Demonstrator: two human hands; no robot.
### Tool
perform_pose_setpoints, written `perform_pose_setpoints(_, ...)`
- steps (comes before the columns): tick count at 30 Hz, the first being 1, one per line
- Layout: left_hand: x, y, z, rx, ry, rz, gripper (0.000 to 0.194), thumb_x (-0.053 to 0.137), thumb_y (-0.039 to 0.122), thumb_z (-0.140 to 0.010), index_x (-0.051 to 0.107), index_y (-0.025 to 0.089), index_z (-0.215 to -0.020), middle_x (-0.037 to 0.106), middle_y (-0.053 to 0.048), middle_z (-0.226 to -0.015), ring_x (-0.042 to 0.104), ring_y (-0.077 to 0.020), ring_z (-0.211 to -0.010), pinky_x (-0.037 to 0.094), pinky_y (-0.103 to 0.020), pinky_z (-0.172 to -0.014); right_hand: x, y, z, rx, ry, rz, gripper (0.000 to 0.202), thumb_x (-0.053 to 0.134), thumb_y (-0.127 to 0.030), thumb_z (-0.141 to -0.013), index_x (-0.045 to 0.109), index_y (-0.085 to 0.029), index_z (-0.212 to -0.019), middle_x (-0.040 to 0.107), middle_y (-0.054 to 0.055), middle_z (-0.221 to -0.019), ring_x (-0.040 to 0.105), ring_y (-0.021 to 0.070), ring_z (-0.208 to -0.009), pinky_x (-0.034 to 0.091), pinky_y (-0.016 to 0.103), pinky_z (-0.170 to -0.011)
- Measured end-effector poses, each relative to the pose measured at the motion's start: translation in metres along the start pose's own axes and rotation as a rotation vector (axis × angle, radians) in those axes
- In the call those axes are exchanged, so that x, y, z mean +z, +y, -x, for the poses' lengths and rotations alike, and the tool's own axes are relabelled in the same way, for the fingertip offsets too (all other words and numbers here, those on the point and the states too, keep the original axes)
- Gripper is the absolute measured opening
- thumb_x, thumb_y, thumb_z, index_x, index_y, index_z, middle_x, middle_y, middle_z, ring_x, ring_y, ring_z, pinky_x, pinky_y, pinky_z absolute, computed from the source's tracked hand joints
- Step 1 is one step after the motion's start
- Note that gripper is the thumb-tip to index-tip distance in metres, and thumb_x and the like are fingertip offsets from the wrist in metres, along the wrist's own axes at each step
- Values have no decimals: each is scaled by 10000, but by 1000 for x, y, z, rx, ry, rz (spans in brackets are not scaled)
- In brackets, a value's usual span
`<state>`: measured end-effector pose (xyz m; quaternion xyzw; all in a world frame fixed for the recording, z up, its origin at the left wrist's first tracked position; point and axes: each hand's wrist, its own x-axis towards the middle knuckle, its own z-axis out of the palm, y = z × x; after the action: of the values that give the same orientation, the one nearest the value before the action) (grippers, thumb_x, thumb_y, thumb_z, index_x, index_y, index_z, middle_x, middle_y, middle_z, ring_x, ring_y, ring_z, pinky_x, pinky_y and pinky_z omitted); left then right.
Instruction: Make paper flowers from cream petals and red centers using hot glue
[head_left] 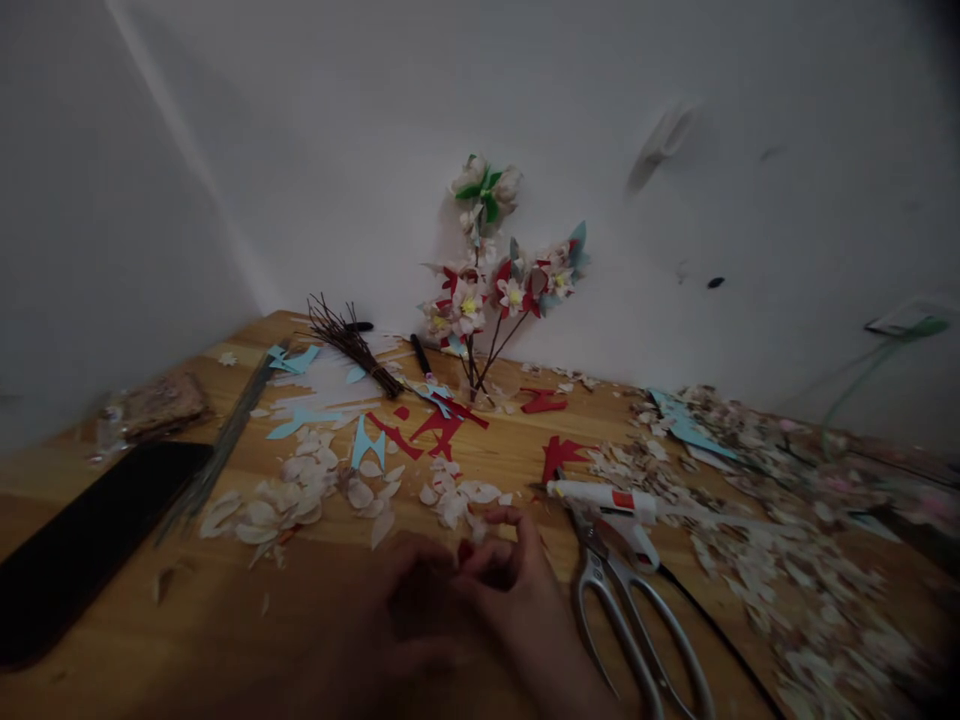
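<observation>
Both my hands meet low in the middle of the wooden table [112,630]. My left hand [409,600] and my right hand [517,580] pinch a small red piece [465,551] between their fingertips; the dim light hides the details. Just beyond the fingers lie pale paper petals [457,500]. Silver scissors [637,620] lie right of my right hand, and a white glue gun [607,497] rests above them.
A bunch of paper flowers [495,280] stands against the white wall. Red [442,425] and blue paper scraps [300,420], a twig bundle [352,345], thin wires [217,450] and a black flat object [82,540] lie at left. Paper cuttings [787,520] cover the right side.
</observation>
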<state>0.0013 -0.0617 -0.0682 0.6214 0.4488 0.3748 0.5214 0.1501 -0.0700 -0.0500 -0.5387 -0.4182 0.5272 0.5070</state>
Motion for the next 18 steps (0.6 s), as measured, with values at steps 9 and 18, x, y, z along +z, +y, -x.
perform_pose_setpoints(9, 0, 15, 2, -80, 23, 236, 144, 708, 273, -659, 596, 205, -600, 576, 14, -673, 524, -164, -670, 395, -261, -626, 4, 1, 8, -44, -68, 164, 415, 583, -80, -610, 396, -263, -932, 634, -87, -591, 633, 162, -596, 443, 253, -566)
perform_pose_setpoints(18, -8, 25, -2, -247, 178, 358, 223, 724, 325, -574, 538, 201, -581, 546, 55, -613, 483, -119, -577, 373, -204, -505, -33, -9, -8, -384, 122, 647, 85, 520, -198, -794, 510, -225, -874, 630, 33, -819, 606, 208, -764, 458, 335, -684)
